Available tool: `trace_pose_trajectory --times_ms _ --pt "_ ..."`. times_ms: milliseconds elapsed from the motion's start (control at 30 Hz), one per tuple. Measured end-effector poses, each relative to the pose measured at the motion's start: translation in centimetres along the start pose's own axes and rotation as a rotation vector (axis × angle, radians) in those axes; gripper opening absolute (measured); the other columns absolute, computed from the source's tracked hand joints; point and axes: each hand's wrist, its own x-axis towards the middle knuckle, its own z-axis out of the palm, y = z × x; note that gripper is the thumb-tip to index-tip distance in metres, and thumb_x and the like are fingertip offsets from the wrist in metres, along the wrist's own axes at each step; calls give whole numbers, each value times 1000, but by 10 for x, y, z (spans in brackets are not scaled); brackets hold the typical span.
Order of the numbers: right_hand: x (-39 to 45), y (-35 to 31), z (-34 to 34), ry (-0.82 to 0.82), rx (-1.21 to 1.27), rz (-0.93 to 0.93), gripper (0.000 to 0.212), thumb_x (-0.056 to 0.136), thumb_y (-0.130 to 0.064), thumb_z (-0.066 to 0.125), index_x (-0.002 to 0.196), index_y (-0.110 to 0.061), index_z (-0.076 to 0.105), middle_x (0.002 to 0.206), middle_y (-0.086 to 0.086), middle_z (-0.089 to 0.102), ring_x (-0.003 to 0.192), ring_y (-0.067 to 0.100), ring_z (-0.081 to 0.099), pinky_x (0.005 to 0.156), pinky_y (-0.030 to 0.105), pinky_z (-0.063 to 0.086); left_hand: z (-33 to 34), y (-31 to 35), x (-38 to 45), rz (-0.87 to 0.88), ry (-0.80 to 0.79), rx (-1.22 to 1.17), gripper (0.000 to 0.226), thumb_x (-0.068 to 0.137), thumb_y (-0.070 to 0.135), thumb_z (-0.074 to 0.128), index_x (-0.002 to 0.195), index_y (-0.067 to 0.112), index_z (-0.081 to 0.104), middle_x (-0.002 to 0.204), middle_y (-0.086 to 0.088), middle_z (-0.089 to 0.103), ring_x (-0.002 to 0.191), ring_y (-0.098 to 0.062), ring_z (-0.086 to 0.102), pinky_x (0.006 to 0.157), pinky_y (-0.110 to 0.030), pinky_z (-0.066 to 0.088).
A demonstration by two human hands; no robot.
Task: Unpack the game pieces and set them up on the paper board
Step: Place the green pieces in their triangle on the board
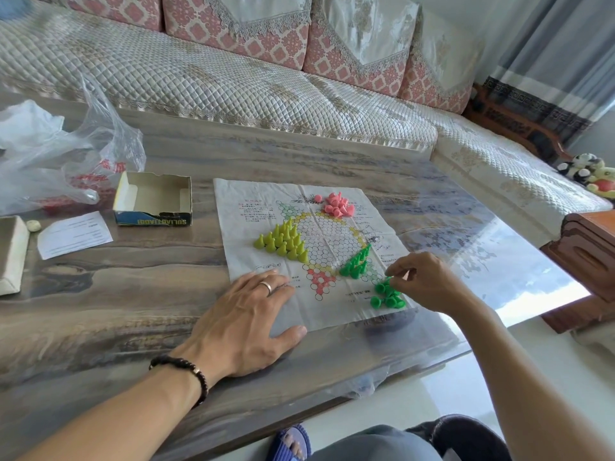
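Note:
The paper board lies flat on the table, printed with a hexagonal grid. Several yellow-green cone pieces stand in a triangle on its left side. Pink pieces lie in a loose heap at the far edge. Upright green pieces fill part of the right triangle, and a loose pile of green pieces lies at the near right corner. My left hand, wearing a ring, presses flat on the board's near left corner. My right hand pinches a green piece at the top of the loose pile.
An empty cardboard box stands left of the board, with a paper slip and a crumpled plastic bag further left. A box lid sits at the left edge. A quilted sofa runs behind the table.

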Motion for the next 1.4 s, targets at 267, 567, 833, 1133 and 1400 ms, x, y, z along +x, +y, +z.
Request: trace_pose_trajectory --times_ms 267,567,833,1133,1400 --pt "7 -2 7 -57 -37 -70 14 86 -21 68 94 -30 75 98 -6 62 87 9 53 80 36 49 0 0 -1 -5 2 -1 73 84 69 32 142 24 40 152 7 33 143 -8 19 117 -25 6" --pt "6 2 18 -63 -1 -39 23 81 -33 70 104 -36 71 104 -11 62 102 15 52 89 47 47 0 0 -1 -11 -10 9 74 84 70 28 143 26 37 153 9 30 143 -7 16 117 -25 5" --pt "14 0 15 48 29 -35 10 80 -39 72 87 -32 69 102 -8 66 100 15 57 90 48 47 -1 1 -1 -6 -7 12 74 84 70 29 143 26 37 153 8 30 143 -7 17 116 -24 3" --pt "37 -9 10 76 8 24 7 78 -15 74 84 -18 75 79 -5 71 74 11 66 76 38 58 -1 2 -1 -3 1 13 72 86 69 32 143 26 38 151 9 32 142 -8 19 115 -23 4" --pt "45 -11 20 -7 40 78 10 78 -13 74 88 -14 73 81 1 70 77 16 67 72 30 57 0 1 -1 -9 4 3 71 86 68 32 142 25 38 151 9 32 142 -7 18 117 -25 5"
